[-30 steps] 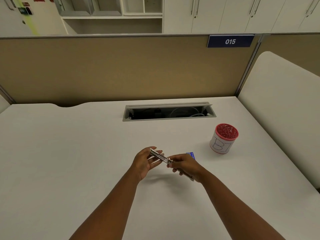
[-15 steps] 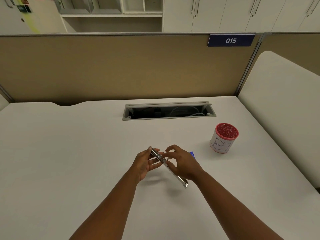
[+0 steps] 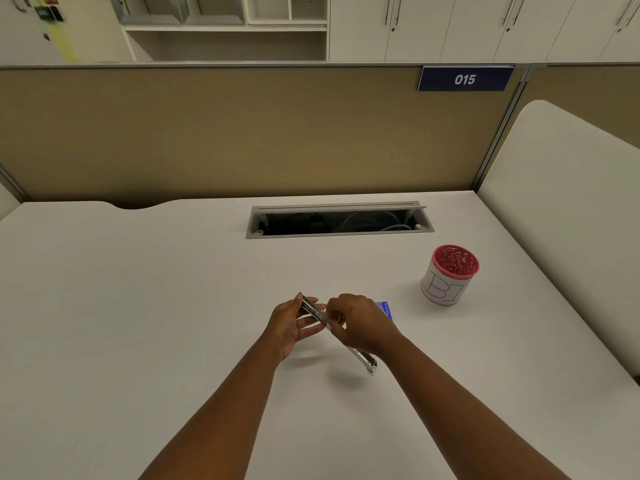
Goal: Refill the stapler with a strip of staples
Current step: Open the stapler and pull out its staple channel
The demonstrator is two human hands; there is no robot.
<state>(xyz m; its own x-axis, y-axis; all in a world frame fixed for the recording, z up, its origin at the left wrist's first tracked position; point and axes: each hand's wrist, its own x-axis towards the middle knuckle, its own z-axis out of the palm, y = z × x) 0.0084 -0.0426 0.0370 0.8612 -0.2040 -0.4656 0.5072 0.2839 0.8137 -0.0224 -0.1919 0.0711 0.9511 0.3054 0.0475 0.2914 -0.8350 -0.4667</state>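
Note:
A slim silver stapler (image 3: pixel 363 360) is held above the white desk (image 3: pixel 138 306), swung open into a long line that slants from upper left to lower right. My left hand (image 3: pixel 289 325) grips its far end between thumb and fingertips. My right hand (image 3: pixel 360 327) covers the stapler's middle, fingers pinched on it; its near end pokes out below my right wrist. A small blue staple box (image 3: pixel 386 309) lies on the desk just behind my right hand, mostly hidden. I cannot see a staple strip.
A red-rimmed white cup (image 3: pixel 448 275) marked with letters stands to the right. An open cable tray (image 3: pixel 339 221) is set into the desk further back. A tan partition (image 3: pixel 242 133) closes the far side, and a white panel (image 3: pixel 561 220) the right.
The stapler has swung open; its lower part now hangs down to the right past my wrist. My right hand has shifted left over the middle. My left hand has stayed in place.

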